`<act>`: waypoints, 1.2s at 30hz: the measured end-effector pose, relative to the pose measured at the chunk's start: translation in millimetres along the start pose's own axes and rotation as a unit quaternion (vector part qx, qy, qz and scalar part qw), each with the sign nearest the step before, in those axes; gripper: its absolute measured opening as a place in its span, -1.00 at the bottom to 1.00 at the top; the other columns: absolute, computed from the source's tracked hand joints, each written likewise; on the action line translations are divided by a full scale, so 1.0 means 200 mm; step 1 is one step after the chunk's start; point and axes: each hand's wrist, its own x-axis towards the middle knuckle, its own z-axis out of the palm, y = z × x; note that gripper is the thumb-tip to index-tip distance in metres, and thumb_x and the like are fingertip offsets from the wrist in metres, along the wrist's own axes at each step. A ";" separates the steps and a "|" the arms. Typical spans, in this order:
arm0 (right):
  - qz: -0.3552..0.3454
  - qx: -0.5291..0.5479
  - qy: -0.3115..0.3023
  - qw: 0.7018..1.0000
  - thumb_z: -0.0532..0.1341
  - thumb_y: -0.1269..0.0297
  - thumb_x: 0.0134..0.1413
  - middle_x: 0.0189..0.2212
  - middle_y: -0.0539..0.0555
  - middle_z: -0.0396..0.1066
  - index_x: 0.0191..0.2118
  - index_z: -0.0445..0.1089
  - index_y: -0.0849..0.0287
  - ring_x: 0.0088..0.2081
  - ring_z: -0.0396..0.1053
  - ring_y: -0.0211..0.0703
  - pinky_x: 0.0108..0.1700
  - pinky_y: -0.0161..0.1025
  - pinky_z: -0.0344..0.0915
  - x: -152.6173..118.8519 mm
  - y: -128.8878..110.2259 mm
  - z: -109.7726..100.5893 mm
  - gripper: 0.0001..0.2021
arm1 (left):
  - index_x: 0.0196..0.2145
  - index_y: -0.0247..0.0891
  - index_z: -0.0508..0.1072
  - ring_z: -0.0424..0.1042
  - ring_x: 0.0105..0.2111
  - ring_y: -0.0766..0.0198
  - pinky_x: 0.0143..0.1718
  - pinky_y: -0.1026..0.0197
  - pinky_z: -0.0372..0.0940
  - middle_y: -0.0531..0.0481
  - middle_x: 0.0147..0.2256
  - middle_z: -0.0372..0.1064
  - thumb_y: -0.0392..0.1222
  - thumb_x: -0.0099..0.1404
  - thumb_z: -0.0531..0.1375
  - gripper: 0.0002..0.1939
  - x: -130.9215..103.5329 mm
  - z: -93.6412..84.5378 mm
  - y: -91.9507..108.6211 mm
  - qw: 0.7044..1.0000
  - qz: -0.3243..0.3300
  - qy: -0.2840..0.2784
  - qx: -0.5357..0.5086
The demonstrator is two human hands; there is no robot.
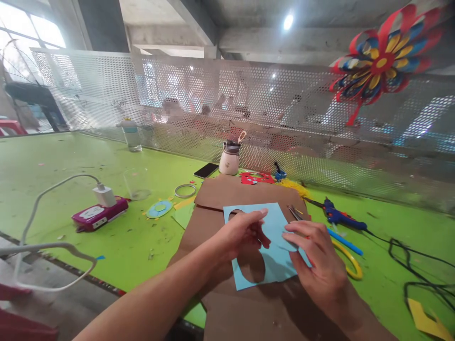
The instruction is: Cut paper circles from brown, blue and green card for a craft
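Observation:
A light blue paper sheet (249,282) with round holes cut in it lies on brown cardboard (234,312). My left hand (243,232) is over the sheet, its thumb stretched out and apart from the loosely curled fingers; nothing shows between them. To its right, my right hand (320,255) pinches a rounded blue paper piece (289,245) between fingertips and thumb. Part of that piece is hidden by the fingers and blends with the sheet. Scissors (295,213), partly visible, rest on the cardboard just beyond my right hand.
A glue gun (343,219) with a black cord lies at right, near a yellow ring (350,260) and blue strip (344,241). Behind are a jug (229,158), a phone (206,170) and red paper cutouts (258,177). At left sits a purple power strip (99,213).

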 end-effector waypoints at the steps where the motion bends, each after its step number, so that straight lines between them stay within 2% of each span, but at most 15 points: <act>1: 0.016 -0.001 0.010 1.000 0.12 0.60 0.11 -0.15 0.18 0.34 -0.07 0.32 0.10 -0.07 0.27 0.07 -0.04 0.13 0.25 -0.01 0.02 0.00 -0.68 | -0.54 -0.36 0.44 0.37 -0.57 0.27 -0.48 0.23 0.21 -0.08 -0.59 0.38 0.10 0.10 0.24 -0.60 0.00 -0.02 0.02 1.000 0.013 0.004 0.024; 3: 0.040 -0.006 0.019 0.999 0.14 0.56 0.12 -0.18 0.17 0.36 -0.10 0.33 0.09 -0.11 0.29 0.05 -0.05 0.12 0.26 -0.02 0.07 0.02 -0.73 | -0.53 -0.38 0.46 0.39 -0.54 0.28 -0.46 0.24 0.20 -0.11 -0.55 0.42 -0.01 0.06 0.30 -0.68 0.00 -0.06 0.10 0.997 0.045 0.021 0.066; 5: 0.059 -0.003 0.025 0.998 0.15 0.53 0.12 -0.20 0.16 0.37 -0.13 0.34 0.09 -0.13 0.31 0.03 -0.06 0.10 0.27 -0.04 0.12 0.04 -0.76 | -0.51 -0.36 0.47 0.41 -0.49 0.29 -0.40 0.25 0.23 -0.08 -0.51 0.44 -0.10 0.05 0.32 -0.76 -0.04 -0.11 0.20 0.989 0.094 0.061 0.095; 9: 0.082 0.007 0.046 0.996 0.16 0.49 0.13 -0.23 0.14 0.39 -0.17 0.34 0.10 -0.16 0.33 -0.01 -0.07 0.05 0.30 -0.07 0.18 0.07 -0.82 | -0.38 -0.33 0.47 0.45 -0.39 0.28 -0.35 0.28 0.26 -0.04 -0.43 0.47 -0.07 0.07 0.29 -0.75 -0.17 -0.26 0.43 0.964 0.174 0.149 0.134; 11: 0.087 0.007 0.055 0.995 0.16 0.49 0.13 -0.23 0.15 0.40 -0.17 0.33 0.12 -0.17 0.33 -0.01 -0.09 0.02 0.30 -0.08 0.20 0.09 -0.82 | -0.31 -0.32 0.46 0.48 -0.31 0.21 -0.27 0.22 0.32 -0.07 -0.35 0.49 -0.01 0.14 0.22 -0.70 -0.24 -0.37 0.49 0.918 0.181 0.239 0.258; 12: 0.090 0.007 0.059 0.994 0.16 0.49 0.13 -0.24 0.15 0.40 -0.17 0.33 0.12 -0.17 0.33 -0.01 -0.10 0.01 0.31 -0.09 0.20 0.09 -0.83 | -0.27 -0.30 0.44 0.48 -0.28 0.21 -0.24 0.21 0.34 -0.05 -0.30 0.50 0.02 0.19 0.16 -0.68 -0.27 -0.43 0.49 0.882 0.148 0.291 0.340; 13: 0.092 0.008 0.062 0.994 0.16 0.49 0.13 -0.24 0.15 0.40 -0.17 0.33 0.13 -0.17 0.33 -0.01 -0.10 0.00 0.31 -0.09 0.21 0.10 -0.83 | -0.27 -0.32 0.44 0.48 -0.26 0.18 -0.23 0.19 0.35 -0.07 -0.30 0.49 -0.01 0.21 0.15 -0.70 -0.28 -0.50 0.48 0.861 0.120 0.323 0.373; 16: 0.092 0.009 0.068 0.993 0.15 0.47 0.14 -0.26 0.14 0.41 -0.17 0.33 0.13 -0.18 0.33 -0.01 -0.11 -0.01 0.31 -0.10 0.21 0.11 -0.85 | -0.31 -0.41 0.44 0.46 -0.26 0.10 -0.22 0.09 0.35 -0.16 -0.33 0.45 -0.17 0.21 0.20 -0.80 -0.28 -0.68 0.40 0.807 0.035 0.380 0.450; 19: 0.091 0.008 0.067 0.994 0.15 0.47 0.14 -0.28 0.13 0.41 -0.19 0.34 0.13 -0.20 0.33 -0.02 -0.10 0.00 0.30 -0.10 0.21 0.12 -0.86 | -0.12 -0.30 0.41 0.41 -0.17 0.15 -0.17 0.02 0.35 -0.10 -0.12 0.39 -0.13 0.28 0.17 -0.74 -0.23 -0.80 0.32 0.761 -0.034 0.392 0.516; 22: 0.093 0.002 0.066 0.993 0.14 0.46 0.15 -0.28 0.14 0.42 -0.20 0.33 0.13 -0.20 0.34 -0.01 -0.07 0.02 0.28 -0.11 0.22 0.13 -0.87 | -0.01 -0.26 0.36 0.39 -0.12 0.14 -0.14 0.00 0.36 -0.12 -0.02 0.33 -0.11 0.31 0.15 -0.67 -0.18 -0.86 0.28 0.737 -0.061 0.382 0.554; 25: 0.094 -0.001 0.067 0.993 0.13 0.44 0.16 -0.29 0.14 0.42 -0.21 0.33 0.13 -0.20 0.34 0.00 -0.08 0.02 0.28 -0.11 0.22 0.13 -0.89 | -0.01 -0.26 0.36 0.39 -0.10 0.11 -0.13 -0.01 0.35 -0.12 -0.01 0.33 -0.11 0.30 0.15 -0.67 -0.16 -0.89 0.27 0.723 -0.069 0.376 0.575; 28: 0.099 0.000 0.060 0.993 0.12 0.43 0.17 -0.30 0.14 0.43 -0.22 0.33 0.13 -0.22 0.35 -0.01 -0.12 -0.01 0.31 -0.10 0.22 0.12 -0.89 | -0.01 -0.26 0.37 0.39 -0.10 0.10 -0.14 0.00 0.35 -0.11 -0.01 0.33 -0.11 0.29 0.17 -0.67 -0.16 -0.90 0.27 0.722 -0.075 0.375 0.577; 31: 0.104 -0.001 0.056 0.993 0.11 0.42 0.17 -0.31 0.14 0.44 -0.24 0.34 0.13 -0.23 0.36 0.00 -0.13 -0.02 0.31 -0.10 0.21 0.11 -0.90 | -0.02 -0.28 0.37 0.40 -0.12 0.11 -0.16 0.01 0.36 -0.11 -0.03 0.34 -0.12 0.29 0.17 -0.67 -0.16 -0.90 0.26 0.736 -0.073 0.377 0.558; 36: 0.110 0.003 0.050 0.993 0.11 0.43 0.17 -0.33 0.13 0.43 -0.23 0.34 0.13 -0.25 0.35 -0.02 -0.15 -0.05 0.31 -0.10 0.21 0.11 -0.90 | -0.06 -0.31 0.38 0.42 -0.19 0.16 -0.22 0.06 0.38 -0.10 -0.09 0.37 -0.13 0.29 0.17 -0.70 -0.17 -0.87 0.26 0.775 -0.046 0.376 0.505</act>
